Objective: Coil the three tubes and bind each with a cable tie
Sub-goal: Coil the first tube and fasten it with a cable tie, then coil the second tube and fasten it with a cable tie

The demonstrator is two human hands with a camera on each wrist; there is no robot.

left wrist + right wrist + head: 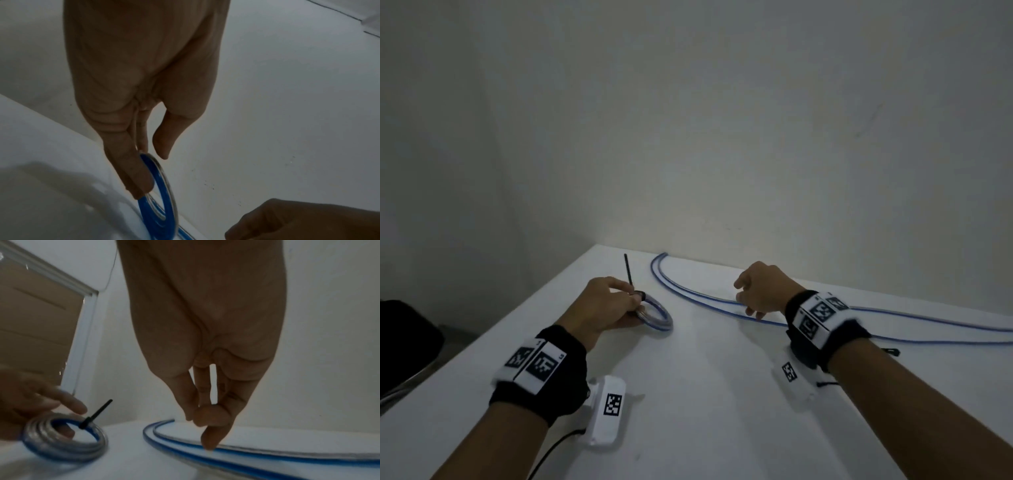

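Left hand [602, 305] grips the coil [655, 317] on the tabletop [705, 394], fingers curled round its near edge; a black tie [629, 270] binds it, tail sticking up. Right hand [760, 291] hovers over two loose tubes [688, 293] lying near the wall, fingers loosely curled, holding nothing.

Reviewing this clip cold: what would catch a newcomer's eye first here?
Probably the coiled tube, clear with blue, held by the left hand on the white table, with a black cable tie round it and its tail sticking up. Next, two uncoiled tubes sweep side by side across the table along the wall, with the right hand just above them, fingers loosely curled, seemingly holding nothing.
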